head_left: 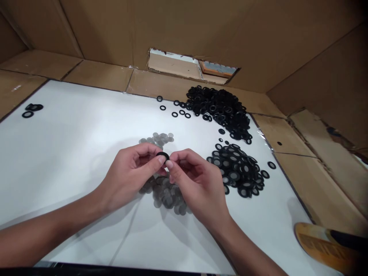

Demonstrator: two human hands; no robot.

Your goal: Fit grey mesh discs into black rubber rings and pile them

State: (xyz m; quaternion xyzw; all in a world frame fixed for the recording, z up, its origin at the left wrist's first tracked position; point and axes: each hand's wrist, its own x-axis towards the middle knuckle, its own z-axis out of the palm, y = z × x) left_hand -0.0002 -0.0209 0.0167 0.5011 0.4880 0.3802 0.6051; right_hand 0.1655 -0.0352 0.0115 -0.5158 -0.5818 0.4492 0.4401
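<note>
Between my two hands, over the middle of the white board, is a black rubber ring. My left hand pinches it between thumb and fingers. The thumb and fingertips of my right hand are closed at the ring's right edge; a small disc there, if any, is too hidden to make out. Below and behind the hands lie small grey mesh discs, partly covered by my fingers. Right of my right hand is a heap of black rings with grey discs in them.
A larger heap of plain black rings lies at the back right, with several loose ones left of it. A few black rings sit at the far left. Cardboard walls surround the white board. A yellow-orange object stands at the lower right.
</note>
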